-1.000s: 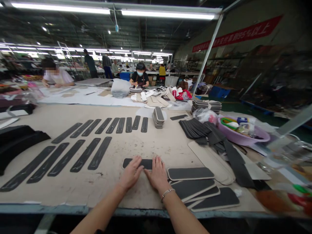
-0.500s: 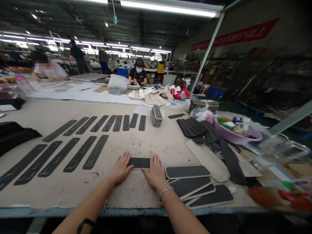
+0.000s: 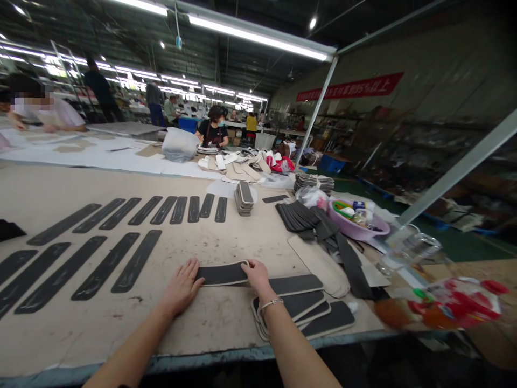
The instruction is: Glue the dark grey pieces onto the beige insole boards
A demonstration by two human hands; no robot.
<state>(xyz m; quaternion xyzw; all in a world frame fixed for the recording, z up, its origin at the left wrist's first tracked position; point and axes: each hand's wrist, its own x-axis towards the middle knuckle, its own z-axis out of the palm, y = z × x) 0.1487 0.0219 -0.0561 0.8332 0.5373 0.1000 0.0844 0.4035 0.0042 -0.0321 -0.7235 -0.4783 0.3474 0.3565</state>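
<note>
A dark grey rounded strip with a pale border (image 3: pixel 223 274) lies in front of me, its right end lifted slightly off the table. Thumb and fingers of my right hand (image 3: pixel 256 276) pinch that end. My left hand (image 3: pixel 181 288) lies flat at the strip's left end, fingers stretched out and thumb against its edge. Beside my right wrist rests a loose pile of similar pale-edged strips (image 3: pixel 301 303), partly covered by my forearm. To the left, several glossy dark strips (image 3: pixel 136 262) are laid out in two rows.
A small stack of strips (image 3: pixel 244 198) stands farther back. On the right are dark pieces (image 3: pixel 297 218), pale boards (image 3: pixel 319 265), a purple basin (image 3: pixel 355 230) and a bottle with red wrapping (image 3: pixel 452 304). A co-worker (image 3: pixel 212 132) sits across the table.
My right hand has gone from lying flat on the strip to pinching its right end, which has come up a little. My left hand stays at the left end. The view has swung right.
</note>
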